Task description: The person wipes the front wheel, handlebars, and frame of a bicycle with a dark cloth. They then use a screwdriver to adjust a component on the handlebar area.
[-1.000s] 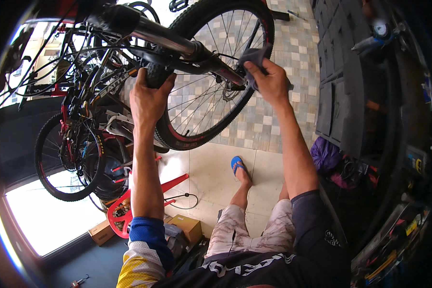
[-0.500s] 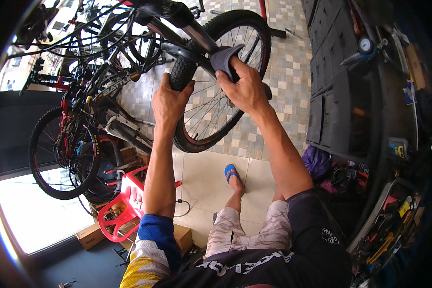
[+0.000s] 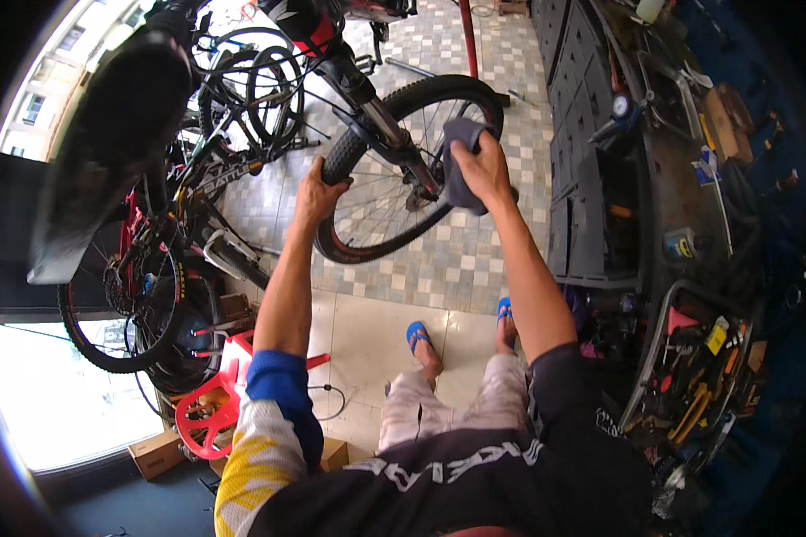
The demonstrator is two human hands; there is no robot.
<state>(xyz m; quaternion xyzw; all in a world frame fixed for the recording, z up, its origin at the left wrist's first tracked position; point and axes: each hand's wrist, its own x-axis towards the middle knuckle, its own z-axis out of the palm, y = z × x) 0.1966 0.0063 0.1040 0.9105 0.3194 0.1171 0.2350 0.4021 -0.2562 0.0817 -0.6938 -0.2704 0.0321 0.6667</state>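
A bicycle's front wheel (image 3: 340, 240) stands tilted in front of me, with a knobby black tyre and thin spokes. Its suspension fork (image 3: 381, 121) runs down over the wheel to the hub. My left hand (image 3: 315, 199) is closed on the tyre's left side, thumb and fingers on either side of the tread. In my right hand (image 3: 485, 170) is a dark grey cloth (image 3: 459, 195), bunched under the fingers. The cloth lies near the right part of the wheel, beside the lower end of the fork. Whether it touches the tyre is hard to tell.
More bicycles (image 3: 130, 295) crowd the left side. A large blurred dark object (image 3: 107, 143) looms at upper left. A red plastic chair (image 3: 208, 416) stands at lower left. Grey drawers (image 3: 575, 80) line the right, near a tool tray (image 3: 690, 367). A red pole (image 3: 468, 40) rises behind the wheel.
My right hand has carried the cloth from the upper fork down and right, near the hub. My left hand stays on the tyre. The view has shifted, and a dark object now shows at upper left.
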